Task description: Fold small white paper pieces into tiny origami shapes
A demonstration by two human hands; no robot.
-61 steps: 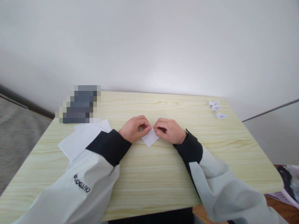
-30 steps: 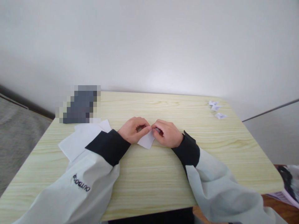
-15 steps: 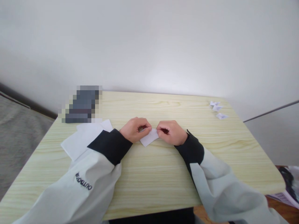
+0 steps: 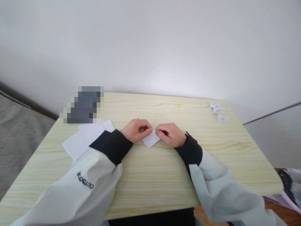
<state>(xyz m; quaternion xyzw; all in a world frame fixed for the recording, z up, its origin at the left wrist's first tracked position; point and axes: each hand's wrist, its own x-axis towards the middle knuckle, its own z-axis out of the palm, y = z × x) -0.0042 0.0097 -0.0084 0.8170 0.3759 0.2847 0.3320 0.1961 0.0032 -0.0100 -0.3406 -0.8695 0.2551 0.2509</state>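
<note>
A small piece of white paper (image 4: 150, 140) lies at the middle of the wooden table, between my two hands. My left hand (image 4: 137, 129) pinches its upper left edge with thumb and forefinger. From the other side, my right hand (image 4: 171, 134) pinches the paper near its top right edge, its fingertips close to those of my left hand. The lower corner of the paper points towards me. My fingers hide part of its upper edge, so I cannot tell how it is folded there.
Several white paper sheets (image 4: 81, 141) overlap at the left, partly beneath my left sleeve. Behind them lies a dark, pixelated flat object (image 4: 84, 105). Three small folded paper pieces (image 4: 221, 118) stand at the far right. A wall (image 4: 160, 47) rises behind the table (image 4: 152, 182).
My right hand has shifted slightly left, closer to my left hand. More of the paper's right side shows below its fingers. The view has shifted slightly.
</note>
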